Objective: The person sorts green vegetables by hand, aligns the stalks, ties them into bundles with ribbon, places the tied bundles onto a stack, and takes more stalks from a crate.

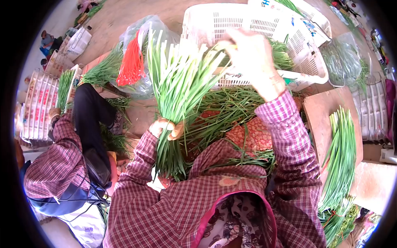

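Note:
My left hand [166,128] is wrapped around a thick bunch of garlic chives [180,89]. Their pale stem ends point up and away, and the green leaf tips hang down below the fist. Up at the right of those pale ends is my right hand [253,56], bright and blurred, its fingers bent close to the outermost stems. Whether it pinches a stem is not clear. Loose chives [225,107] lie across my lap over a red patterned cloth [252,134].
Ahead stands a white plastic crate [314,62] with greens inside. Red ties [131,62] hang by a clear plastic bag [159,27]. At right, a chive bundle [341,155] rests on cardboard [331,99]. A person [62,157] sits close on the left, one hand at another bundle.

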The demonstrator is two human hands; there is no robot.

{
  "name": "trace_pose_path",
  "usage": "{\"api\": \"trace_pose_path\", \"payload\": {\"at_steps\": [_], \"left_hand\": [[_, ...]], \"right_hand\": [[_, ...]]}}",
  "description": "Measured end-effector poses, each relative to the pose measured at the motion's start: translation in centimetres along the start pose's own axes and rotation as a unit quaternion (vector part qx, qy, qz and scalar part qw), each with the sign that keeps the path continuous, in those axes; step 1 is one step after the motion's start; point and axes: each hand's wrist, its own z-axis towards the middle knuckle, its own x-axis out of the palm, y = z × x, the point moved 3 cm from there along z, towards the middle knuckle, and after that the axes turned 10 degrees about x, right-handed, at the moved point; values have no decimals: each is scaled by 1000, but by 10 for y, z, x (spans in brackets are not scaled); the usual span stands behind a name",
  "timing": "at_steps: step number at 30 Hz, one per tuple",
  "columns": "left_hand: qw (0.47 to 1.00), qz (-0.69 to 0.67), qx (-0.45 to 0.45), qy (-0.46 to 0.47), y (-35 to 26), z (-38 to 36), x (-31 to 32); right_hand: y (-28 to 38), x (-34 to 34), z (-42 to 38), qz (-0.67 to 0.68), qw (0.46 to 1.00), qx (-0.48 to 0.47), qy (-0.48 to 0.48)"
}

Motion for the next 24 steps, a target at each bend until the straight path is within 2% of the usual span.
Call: {"api": "trace_pose_path", "payload": {"at_steps": [2,4,7,8,9,10,11,12,14,16,17,18,20,21,22,24], "left_hand": [[1000,-2,-5,-2,0,-6,-4],[1000,-19,11,3,-1,-11,-12],[999,22,33,-21,-11,-7,-3],[998,27,37,-35,-13,-6,-3],[999,30,27,-25,-16,2,2],[999,32,28,-23,-18,12,7],[999,16,39,5,-18,23,15],[998,1,50,33,-17,36,21],[995,-40,-14,90,-8,66,19],[998,-11,22,57,5,97,45],[999,-7,14,46,17,111,57],[999,-4,5,36,30,122,68],[998,-44,22,40,57,141,101],[999,-21,0,27,70,144,110],[1000,2,-23,14,83,146,117],[996,75,-43,-2,105,148,124]], "right_hand": [[-33,-11,5,-68,993,-15,-99],[-67,-32,5,-85,989,5,-123],[-116,-33,-10,-182,969,148,77],[-114,-29,-20,-183,969,148,75],[-108,-25,-29,-28,981,162,101],[-101,-21,-37,128,969,172,125],[-91,-19,-41,219,926,239,193],[-77,-16,-41,302,895,245,217],[-58,-9,-39,443,825,247,248],[-54,1,-34,637,680,261,252],[-47,-12,-34,669,648,290,220],[-53,-11,-32,665,654,294,209],[-74,-8,-29,822,494,237,157],[-77,-19,-40,830,478,229,172],[-86,-21,-49,830,486,221,162],[-81,-33,-79,767,563,301,69]]}}
